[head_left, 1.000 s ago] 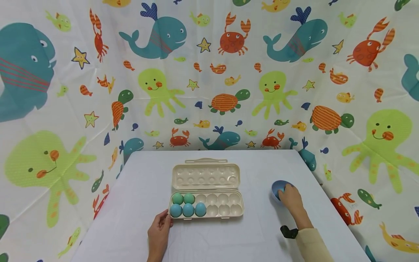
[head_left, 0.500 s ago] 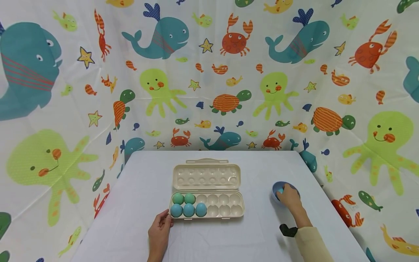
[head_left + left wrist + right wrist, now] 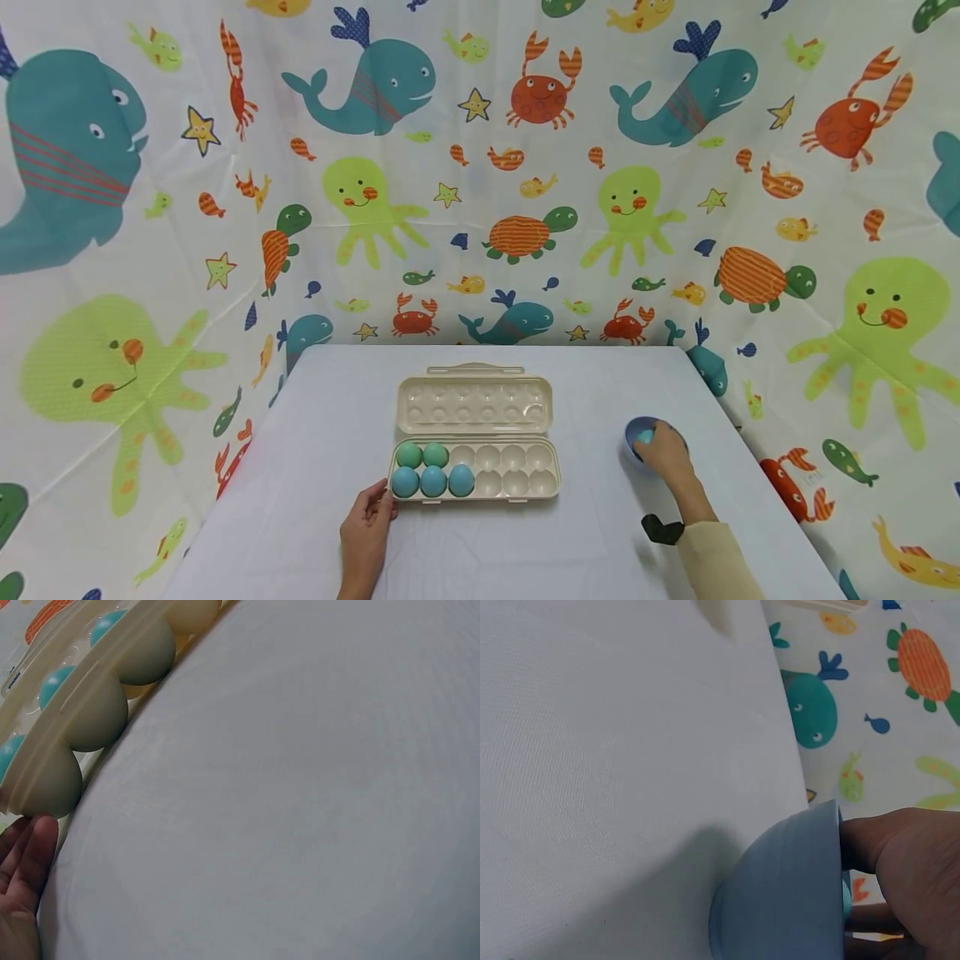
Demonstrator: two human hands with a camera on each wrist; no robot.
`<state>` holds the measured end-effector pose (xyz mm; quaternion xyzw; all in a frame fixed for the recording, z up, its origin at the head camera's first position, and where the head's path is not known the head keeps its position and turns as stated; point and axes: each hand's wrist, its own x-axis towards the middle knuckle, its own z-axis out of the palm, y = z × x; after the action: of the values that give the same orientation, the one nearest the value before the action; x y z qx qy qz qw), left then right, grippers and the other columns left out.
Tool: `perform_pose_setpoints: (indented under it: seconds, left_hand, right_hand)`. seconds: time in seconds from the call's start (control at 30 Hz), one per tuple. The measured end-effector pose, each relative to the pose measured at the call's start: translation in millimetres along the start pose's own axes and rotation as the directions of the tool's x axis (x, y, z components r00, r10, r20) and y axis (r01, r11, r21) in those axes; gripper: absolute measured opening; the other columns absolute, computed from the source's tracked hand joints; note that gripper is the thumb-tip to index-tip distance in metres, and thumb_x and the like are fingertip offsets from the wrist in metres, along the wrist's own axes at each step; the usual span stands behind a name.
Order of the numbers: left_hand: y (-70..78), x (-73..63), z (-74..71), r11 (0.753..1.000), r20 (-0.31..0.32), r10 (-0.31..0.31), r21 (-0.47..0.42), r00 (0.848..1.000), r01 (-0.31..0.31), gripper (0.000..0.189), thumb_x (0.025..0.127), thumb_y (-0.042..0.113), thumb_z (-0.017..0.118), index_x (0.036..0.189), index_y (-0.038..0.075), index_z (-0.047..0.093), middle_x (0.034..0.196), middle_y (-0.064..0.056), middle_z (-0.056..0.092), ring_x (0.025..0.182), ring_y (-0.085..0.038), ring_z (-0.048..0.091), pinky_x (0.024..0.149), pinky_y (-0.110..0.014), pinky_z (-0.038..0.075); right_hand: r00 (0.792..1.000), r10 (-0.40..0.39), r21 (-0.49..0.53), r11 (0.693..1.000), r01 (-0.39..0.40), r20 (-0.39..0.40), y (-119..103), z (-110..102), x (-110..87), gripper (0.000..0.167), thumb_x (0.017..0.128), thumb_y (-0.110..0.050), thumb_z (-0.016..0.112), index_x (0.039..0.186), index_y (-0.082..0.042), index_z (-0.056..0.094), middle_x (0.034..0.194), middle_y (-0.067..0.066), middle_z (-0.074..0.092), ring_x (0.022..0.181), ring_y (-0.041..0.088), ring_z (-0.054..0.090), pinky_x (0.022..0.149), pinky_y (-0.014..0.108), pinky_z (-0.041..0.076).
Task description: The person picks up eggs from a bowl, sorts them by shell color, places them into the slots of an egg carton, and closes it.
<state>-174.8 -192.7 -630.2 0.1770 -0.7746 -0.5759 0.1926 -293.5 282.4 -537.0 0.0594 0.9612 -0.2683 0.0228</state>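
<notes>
An open beige egg carton [image 3: 513, 499] lies on the table, with two green eggs [image 3: 408, 455] in the back row and three blue eggs [image 3: 405, 482] in the front row, all toward its left end. My left hand [image 3: 365, 533] rests at the carton's front left corner; in the left wrist view its fairly straight fingers [image 3: 37, 855] touch the end cup. My right hand [image 3: 667, 454] reaches into a blue bowl [image 3: 631, 454], thumb and fingers about a blue egg [image 3: 645, 436]. In the right wrist view the bowl's wall [image 3: 787, 892] hides most of that egg.
The carton's lid [image 3: 474, 405] is folded back behind the cups. A white cloth [image 3: 577, 550] covers the table. A curtain with sea animals [image 3: 450, 192] hangs behind and on both sides. A black strap [image 3: 662, 530] hangs at my right wrist.
The blue egg in the bowl shows more plainly beside my right fingers, which have shifted slightly within the bowl. My left hand and the carton stay put; the head view moves slightly.
</notes>
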Motion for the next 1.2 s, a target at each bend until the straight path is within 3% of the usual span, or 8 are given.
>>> perform_pose_setpoints:
  seconds: [0.37,0.6,0.83,1.2]
  left_hand:
    - [0.0,-0.9,-1.5,1.000,0.003,-0.003,-0.003,1.000,0.003,0.030,0.101,0.017,0.060,0.127,0.002,0.062,0.112,-0.016,0.068,0.078,-0.001,0.064,0.069,-0.013,0.059]
    - [-1.0,-1.4,-1.5,1.000,0.003,0.003,-0.014,1.000,-0.003,0.030,0.101,0.018,0.060,0.127,0.002,0.062,0.112,-0.017,0.069,0.077,-0.001,0.065,0.069,-0.013,0.059]
    - [-1.0,-1.9,-0.9,1.000,-0.003,0.005,-0.014,1.000,-0.006,0.030,0.101,0.018,0.060,0.126,0.002,0.063,0.111,-0.016,0.069,0.077,-0.002,0.065,0.069,-0.013,0.059]
    - [2.0,-0.4,-0.1,1.000,-0.002,0.009,0.010,1.000,-0.009,0.029,0.101,0.017,0.060,0.126,0.003,0.063,0.110,-0.015,0.068,0.077,-0.001,0.064,0.069,-0.013,0.058]
  right_hand:
    - [0.995,0.000,0.141,0.990,0.014,-0.100,-7,-9,-5.2,0.066,0.089,-0.018,0.056,0.140,0.019,0.035,0.133,0.044,0.036,0.118,0.055,0.047,0.099,0.067,0.047]
    - [0.982,-0.016,0.220,0.974,0.058,-0.189,-27,-13,-12.0,0.063,0.091,-0.015,0.056,0.143,0.012,0.034,0.136,0.040,0.038,0.123,0.054,0.043,0.099,0.070,0.045]
    - [0.980,-0.067,0.249,0.962,0.113,-0.185,-52,-13,-20.6,0.060,0.091,-0.013,0.061,0.142,0.008,0.037,0.135,0.034,0.045,0.121,0.048,0.046,0.101,0.066,0.045]
    - [0.973,-0.177,0.187,0.961,0.203,-0.149,-92,3,-36.0,0.063,0.091,-0.016,0.069,0.143,0.009,0.042,0.135,0.033,0.046,0.122,0.047,0.053,0.103,0.062,0.049]
